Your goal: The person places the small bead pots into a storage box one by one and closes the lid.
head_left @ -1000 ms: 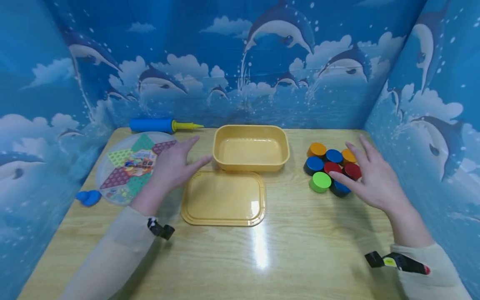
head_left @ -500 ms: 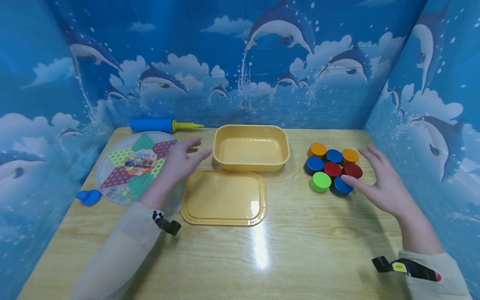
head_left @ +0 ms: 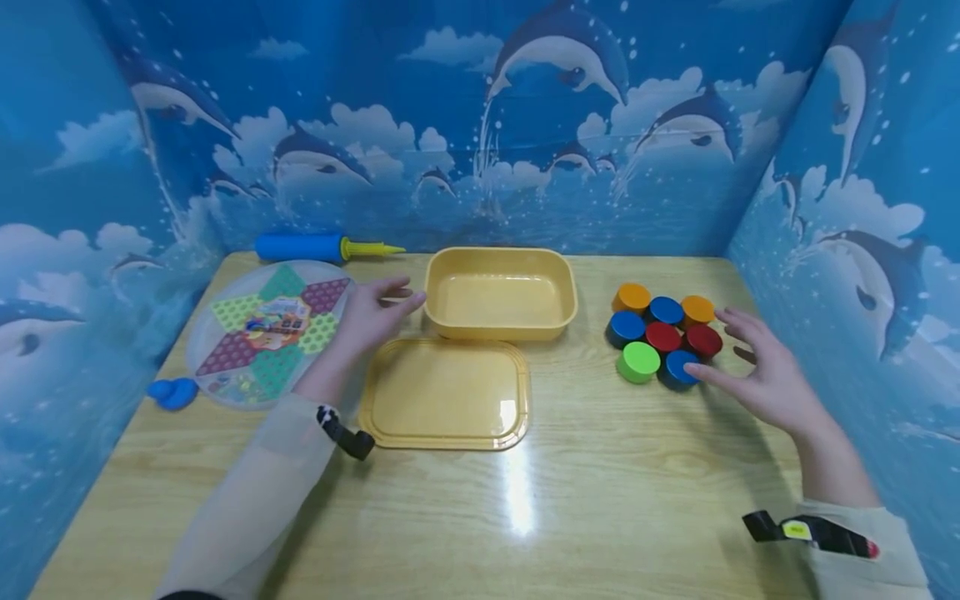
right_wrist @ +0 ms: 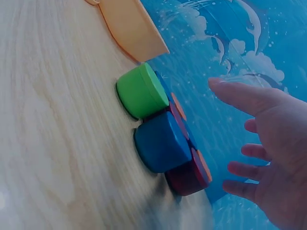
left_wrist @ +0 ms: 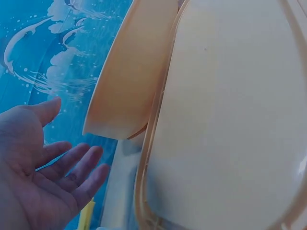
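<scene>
To the left of the yellow tub point(head_left: 501, 298), the left hand point(head_left: 372, 317) has its grip relaxed; to the tub's right, the right hand point(head_left: 768, 379), grip also loose, is near the coloured cylinders point(head_left: 663, 337).

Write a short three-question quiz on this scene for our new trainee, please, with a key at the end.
1. How many of the round pieces are red?
2. Which flat thing lies just on the near side of the yellow container?
3. True or false: the right grip is holding nothing.

Key:
1. Two
2. The flat yellow tray
3. True
</scene>
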### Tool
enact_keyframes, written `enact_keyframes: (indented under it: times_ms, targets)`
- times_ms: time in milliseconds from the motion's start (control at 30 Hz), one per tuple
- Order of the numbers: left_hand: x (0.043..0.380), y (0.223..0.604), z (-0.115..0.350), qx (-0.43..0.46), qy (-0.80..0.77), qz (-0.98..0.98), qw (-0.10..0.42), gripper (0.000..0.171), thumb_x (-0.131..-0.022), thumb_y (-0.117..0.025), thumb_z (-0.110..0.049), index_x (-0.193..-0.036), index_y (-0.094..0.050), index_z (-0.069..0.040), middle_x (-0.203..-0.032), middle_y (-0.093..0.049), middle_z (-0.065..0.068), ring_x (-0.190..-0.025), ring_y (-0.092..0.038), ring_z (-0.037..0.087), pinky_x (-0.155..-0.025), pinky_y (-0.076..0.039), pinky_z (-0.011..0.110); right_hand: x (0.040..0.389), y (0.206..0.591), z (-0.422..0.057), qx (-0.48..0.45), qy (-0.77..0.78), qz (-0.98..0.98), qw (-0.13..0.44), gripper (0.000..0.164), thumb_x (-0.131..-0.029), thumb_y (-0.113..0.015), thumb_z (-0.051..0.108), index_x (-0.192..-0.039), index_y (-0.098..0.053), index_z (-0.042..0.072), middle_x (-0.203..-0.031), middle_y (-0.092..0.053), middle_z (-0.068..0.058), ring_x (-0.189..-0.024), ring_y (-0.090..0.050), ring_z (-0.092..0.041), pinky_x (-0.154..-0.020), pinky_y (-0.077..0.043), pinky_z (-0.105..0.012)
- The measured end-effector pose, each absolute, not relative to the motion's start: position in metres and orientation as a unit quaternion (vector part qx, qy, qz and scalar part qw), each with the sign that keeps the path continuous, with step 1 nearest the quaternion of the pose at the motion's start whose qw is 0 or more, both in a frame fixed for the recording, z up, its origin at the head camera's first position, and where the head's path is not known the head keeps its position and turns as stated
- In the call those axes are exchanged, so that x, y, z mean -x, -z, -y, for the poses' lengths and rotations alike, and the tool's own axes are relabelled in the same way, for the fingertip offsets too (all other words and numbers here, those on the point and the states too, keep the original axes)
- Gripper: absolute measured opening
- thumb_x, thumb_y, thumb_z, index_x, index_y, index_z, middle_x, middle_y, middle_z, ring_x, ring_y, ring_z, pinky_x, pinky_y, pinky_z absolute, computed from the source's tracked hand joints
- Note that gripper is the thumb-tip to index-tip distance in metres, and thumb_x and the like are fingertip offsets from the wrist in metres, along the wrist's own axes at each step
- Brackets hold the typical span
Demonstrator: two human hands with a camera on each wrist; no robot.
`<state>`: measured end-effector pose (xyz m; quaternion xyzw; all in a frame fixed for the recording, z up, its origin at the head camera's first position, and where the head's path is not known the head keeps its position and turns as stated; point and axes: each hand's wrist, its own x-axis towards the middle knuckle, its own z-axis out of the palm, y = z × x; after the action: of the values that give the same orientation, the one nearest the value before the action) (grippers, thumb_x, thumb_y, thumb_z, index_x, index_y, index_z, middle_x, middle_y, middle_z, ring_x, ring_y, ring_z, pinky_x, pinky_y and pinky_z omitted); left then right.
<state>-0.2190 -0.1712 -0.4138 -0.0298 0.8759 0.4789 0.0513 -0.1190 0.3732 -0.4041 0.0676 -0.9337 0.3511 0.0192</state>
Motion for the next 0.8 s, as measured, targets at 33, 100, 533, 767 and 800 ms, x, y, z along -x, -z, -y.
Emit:
enact_keyframes:
  times_ms: [33, 100, 533, 767, 800]
  targets:
    - [0.22, 0.416, 0.171, 0.033, -0.483, -0.874, 0.053, 0.076, -0.097, -0.073, -0.058, -0.155, -0.055, -0.012, -0.139, -0.067, 0.013, -0.126, -0.063, 0.033, -0.096, -0.06, 0.048, 0.118, 0.406, -0.373, -0.067, -0.351, 0.934, 0.022, 0.092, -0.092, -0.087, 0.029, -0.163, -0.035, 0.004, -0.166, -0.031, -0.023, -0.14, -0.039, -0.054, -0.115, -0.047, -0.043]
    - [0.222, 0.419, 0.171, 0.038, -0.495, -0.866, 0.057, 0.076, -0.096, -0.073, -0.058, -0.154, -0.055, -0.011, -0.138, -0.067, 0.014, -0.124, -0.065, 0.032, -0.094, -0.061, 0.047, 0.117, 0.41, -0.373, -0.066, -0.355, 0.932, 0.026, 0.087, -0.09, -0.089, 0.028, -0.159, -0.041, 0.003, -0.16, -0.039, -0.024, -0.134, -0.044, -0.05, -0.104, -0.046, -0.016]
    - [0.228, 0.435, 0.165, 0.055, -0.527, -0.847, 0.051, 0.054, -0.1, -0.076, -0.041, -0.138, -0.068, -0.004, -0.123, -0.072, 0.016, -0.098, -0.075, 0.03, -0.084, -0.061, 0.041, 0.106, 0.436, -0.366, -0.036, -0.39, 0.92, 0.014, 0.066, -0.09, -0.089, 0.029, -0.14, -0.058, -0.002, -0.135, -0.06, -0.023, -0.115, -0.063, -0.045, -0.083, -0.05, -0.006]
    - [0.23, 0.439, 0.16, 0.075, -0.556, -0.825, 0.061, 0.048, -0.1, -0.077, -0.035, -0.133, -0.069, -0.001, -0.121, -0.071, 0.017, -0.101, -0.074, 0.031, -0.085, -0.063, 0.039, 0.106, 0.443, -0.363, -0.027, -0.381, 0.924, -0.005, 0.073, -0.092, -0.086, 0.036, -0.146, -0.055, -0.002, -0.138, -0.06, -0.029, -0.117, -0.064, -0.052, -0.078, -0.048, -0.003]
    - [0.231, 0.44, 0.159, 0.081, -0.564, -0.819, 0.064, 0.047, -0.1, -0.078, -0.034, -0.132, -0.07, -0.001, -0.12, -0.072, 0.017, -0.101, -0.075, 0.03, -0.086, -0.063, 0.039, 0.106, 0.444, -0.363, -0.023, -0.377, 0.926, -0.007, 0.075, -0.092, -0.086, 0.038, -0.147, -0.055, -0.002, -0.139, -0.059, -0.029, -0.117, -0.064, -0.052, -0.078, -0.048, -0.002]
